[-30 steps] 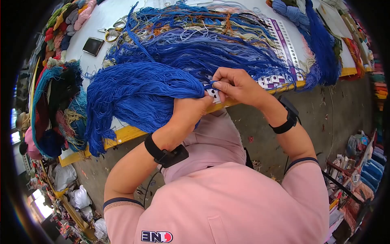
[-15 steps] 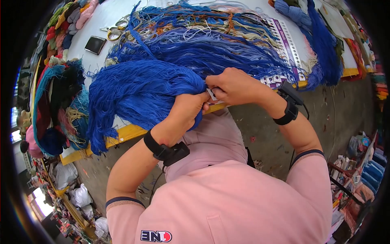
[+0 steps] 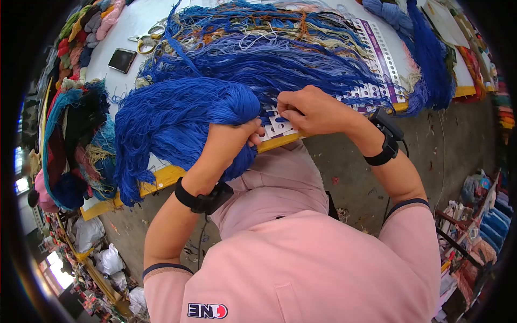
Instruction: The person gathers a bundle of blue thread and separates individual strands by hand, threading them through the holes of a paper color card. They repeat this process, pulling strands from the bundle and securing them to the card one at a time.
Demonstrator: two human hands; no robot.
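A thick skein of bright blue thread lies over the table's near edge, its end bunched into a rounded fold. My left hand is closed around the lower side of that bunched end. To its right, my right hand has its fingers curled and pinched above a white card with punched holes; what they hold, if anything, is hidden. Many cut strands in blues, cream and rust spread across the table behind both hands. Their right ends reach a purple-and-white punched card.
Scissors and a dark square object lie at the back left. Dark and turquoise skeins hang at the left end. Another blue bundle drapes over the right side. The table has a yellow edge.
My left hand has moved left with the bunched end of the blue skein, away from my right hand. A gap now shows the punched card between them.
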